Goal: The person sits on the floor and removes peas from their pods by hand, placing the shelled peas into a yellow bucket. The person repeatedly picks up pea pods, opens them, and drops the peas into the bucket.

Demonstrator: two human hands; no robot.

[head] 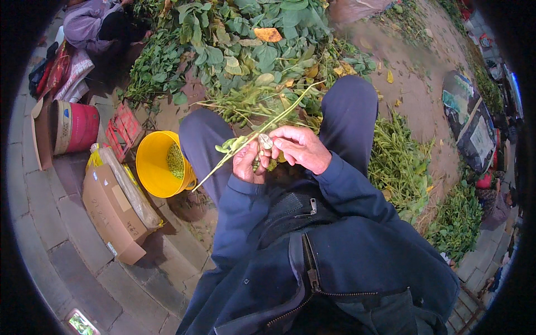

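My left hand (248,162) is closed around a thin soybean stalk (289,109) that slants from above my left thigh up towards my right knee. Plump green pods (231,143) hang on the stalk just beside these fingers. A pale, flat piece (265,141), perhaps a dry leaf or an opened pod, shows at the left fingertips. My right hand (302,147) has its bent thumb and fingers right against that piece; whether they grip it is hidden. To the left of my knee, a yellow bucket (146,167) holds shelled green beans (175,161).
Cut leafy bean plants (251,54) are heaped beyond my knees. Stripped stalks (398,163) lie on the right. Left of the bucket are a cardboard box (111,209), a red woven stool (123,130) and a pink tub (81,127). Another person (90,25) sits at upper left.
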